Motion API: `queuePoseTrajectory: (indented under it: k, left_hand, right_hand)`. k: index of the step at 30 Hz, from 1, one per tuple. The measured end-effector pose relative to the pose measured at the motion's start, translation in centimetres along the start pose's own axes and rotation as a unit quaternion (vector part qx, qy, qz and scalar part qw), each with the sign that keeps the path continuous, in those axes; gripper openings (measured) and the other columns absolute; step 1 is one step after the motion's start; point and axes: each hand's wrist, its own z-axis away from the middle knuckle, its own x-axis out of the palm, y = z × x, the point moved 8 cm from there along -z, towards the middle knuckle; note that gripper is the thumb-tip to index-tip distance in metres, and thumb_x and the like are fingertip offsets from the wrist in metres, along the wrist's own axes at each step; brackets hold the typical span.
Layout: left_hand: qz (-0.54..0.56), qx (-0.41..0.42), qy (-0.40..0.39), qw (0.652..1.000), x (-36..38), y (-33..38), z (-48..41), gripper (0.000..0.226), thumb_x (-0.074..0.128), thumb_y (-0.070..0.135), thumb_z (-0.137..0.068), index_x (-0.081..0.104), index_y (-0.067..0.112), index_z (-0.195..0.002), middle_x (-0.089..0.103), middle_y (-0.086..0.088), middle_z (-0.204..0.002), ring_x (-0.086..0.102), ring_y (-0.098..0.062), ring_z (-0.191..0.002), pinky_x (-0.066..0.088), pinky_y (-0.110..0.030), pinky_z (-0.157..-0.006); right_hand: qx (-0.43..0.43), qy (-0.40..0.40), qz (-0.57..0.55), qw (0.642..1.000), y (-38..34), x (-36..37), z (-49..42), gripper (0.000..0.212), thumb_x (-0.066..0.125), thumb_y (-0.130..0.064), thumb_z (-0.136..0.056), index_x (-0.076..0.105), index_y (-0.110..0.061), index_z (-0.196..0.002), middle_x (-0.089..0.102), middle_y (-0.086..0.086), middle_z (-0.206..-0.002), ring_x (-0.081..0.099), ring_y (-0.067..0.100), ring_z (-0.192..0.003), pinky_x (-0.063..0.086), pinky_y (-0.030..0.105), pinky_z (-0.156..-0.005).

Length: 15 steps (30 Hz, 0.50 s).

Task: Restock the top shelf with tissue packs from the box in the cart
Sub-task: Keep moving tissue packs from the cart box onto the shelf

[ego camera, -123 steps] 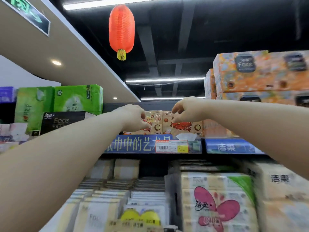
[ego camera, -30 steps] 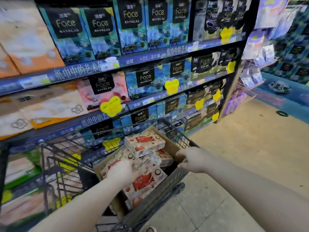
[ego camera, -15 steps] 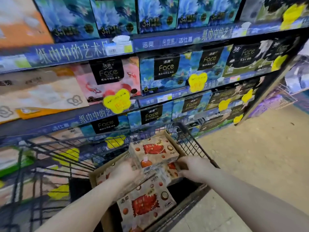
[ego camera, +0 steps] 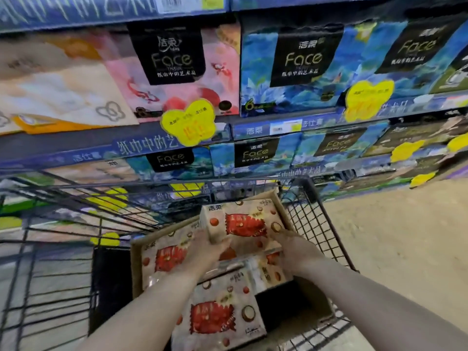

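Down in the cart (ego camera: 316,224), the box (ego camera: 136,252) holds several tissue packs, and the person has both hands on the topmost tissue pack (ego camera: 240,225), which sits tilted above the others at the far end of the box. The left hand (ego camera: 207,249) is curled round its near left corner and the right hand (ego camera: 293,247) clasps its right side, so the pack is held between them but has not left the box. At least three more packs remain: one on the left (ego camera: 164,259), one nearest the person (ego camera: 217,317), and one partly hidden under the held pack (ego camera: 266,274). The shelves (ego camera: 172,145) facing the cart are the lower ones, filled with other tissue boxes and yellow tags (ego camera: 188,122); the top shelf is out of view, so how full it is cannot be told. Judging from the count left in the box, the restocking looks to be under way with several trips to go: this pack has to be lifted clear and carried up, and the rest must follow.
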Motion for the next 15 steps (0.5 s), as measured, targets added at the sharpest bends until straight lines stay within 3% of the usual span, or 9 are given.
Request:
queuePoseTrajectory:
  k: [8, 12, 15]
  left_hand:
    - [0.06, -0.136, 0.07, 0.986, 1.3, -2.4, -3.1, 0.061, 0.075, 0.054, -0.068, 0.055, 0.018, -0.114, 0.073, 0.003, -0.078, 0.07, -0.018, -0.082, 0.056, -0.036, -0.086]
    - [0.062, -0.148, 0.047, 0.986, 1.8, -2.8, -3.6, 0.061, 0.076, 0.05, -0.07, 0.059, 0.015, -0.117, 0.069, -0.004, -0.104, 0.063, -0.02, -0.091, 0.05, -0.027, -0.081]
    - [0.13, -0.143, 0.025, 0.981, 2.3, -3.0, -2.6, 0.061, 0.08, 0.041, -0.068, 0.054, 0.011, -0.115, 0.064, -0.005, -0.106, 0.06, -0.02, -0.091, 0.049, -0.028, -0.076]
  right_hand:
    - [-0.042, -0.014, -0.059, 0.997, 1.0, 1.4, -4.0, 0.075, 0.056, -0.039, -0.088, 0.017, -0.027, -0.151, 0.028, 0.002, -0.154, 0.033, 0.027, -0.138, 0.035, 0.044, -0.11]
    - [-0.042, -0.044, -0.046, 0.997, 1.0, 2.0, -5.2, 0.079, 0.053, -0.039, -0.09, 0.008, -0.024, -0.152, 0.024, 0.006, -0.154, 0.034, 0.031, -0.136, 0.036, 0.043, -0.109]
    - [-0.045, -0.047, -0.051, 0.997, 0.9, 1.8, -5.1, 0.074, 0.053, -0.041, -0.09, 0.014, -0.025, -0.152, 0.029, 0.004, -0.152, 0.037, 0.029, -0.134, 0.038, 0.042, -0.107]
